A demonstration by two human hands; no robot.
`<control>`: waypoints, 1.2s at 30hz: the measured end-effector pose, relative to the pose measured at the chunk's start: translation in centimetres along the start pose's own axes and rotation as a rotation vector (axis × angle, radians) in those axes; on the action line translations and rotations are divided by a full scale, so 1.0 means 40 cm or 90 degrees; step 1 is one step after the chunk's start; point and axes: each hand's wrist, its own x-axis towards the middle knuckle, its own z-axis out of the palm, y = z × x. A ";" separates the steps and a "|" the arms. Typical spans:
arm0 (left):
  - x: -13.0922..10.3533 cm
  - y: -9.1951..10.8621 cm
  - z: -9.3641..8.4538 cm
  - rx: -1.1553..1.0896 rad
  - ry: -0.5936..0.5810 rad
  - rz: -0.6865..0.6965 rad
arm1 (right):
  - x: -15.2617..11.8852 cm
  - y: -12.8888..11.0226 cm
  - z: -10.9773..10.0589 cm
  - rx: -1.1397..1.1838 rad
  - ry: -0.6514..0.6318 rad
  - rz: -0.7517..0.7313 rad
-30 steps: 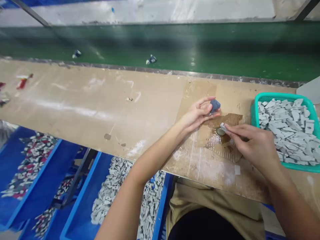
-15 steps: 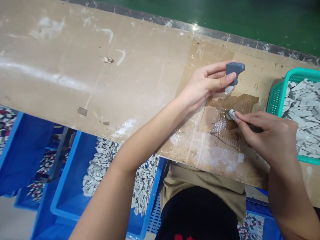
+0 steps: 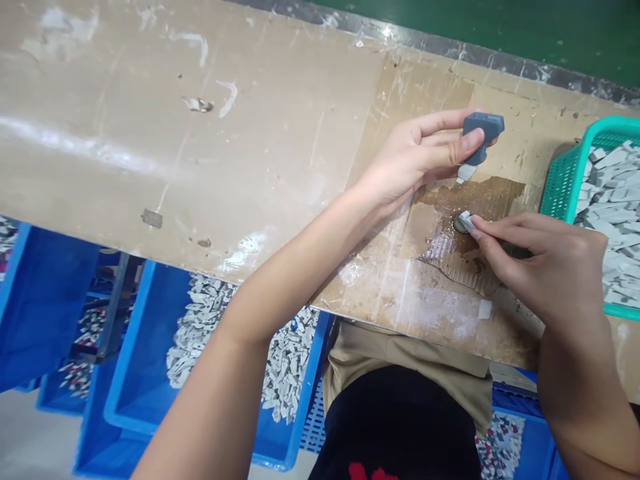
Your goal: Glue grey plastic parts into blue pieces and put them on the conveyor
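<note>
My left hand is closed on a blue-grey plastic part, held up over the table. A small whitish piece sticks out below that part, near my fingertips. In a pinch of thumb and forefinger, my right hand has another small whitish piece. That piece is at a small round dish, whose contents cannot be made out. The dish rests on a wet, torn patch of cardboard.
A green basket of grey-white pieces stands on the table at the right. Blue bins with more pieces lie below the near edge. A pale square scrap lies near that edge.
The view has shifted slightly. My left hand with the blue-grey part appears a little further right and higher. My right hand keeps its pinch at the dish.
</note>
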 end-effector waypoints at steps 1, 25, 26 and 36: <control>0.000 -0.002 0.001 -0.003 -0.004 0.002 | 0.000 0.000 0.000 -0.002 0.000 -0.001; -0.039 -0.008 0.048 0.153 -0.072 -0.117 | 0.001 0.011 -0.028 0.306 0.242 0.176; -0.043 -0.016 0.056 0.147 -0.088 -0.117 | 0.000 0.012 -0.028 0.318 0.246 0.171; -0.046 -0.065 0.078 0.039 -0.112 -0.043 | -0.002 0.011 -0.041 0.289 0.212 0.085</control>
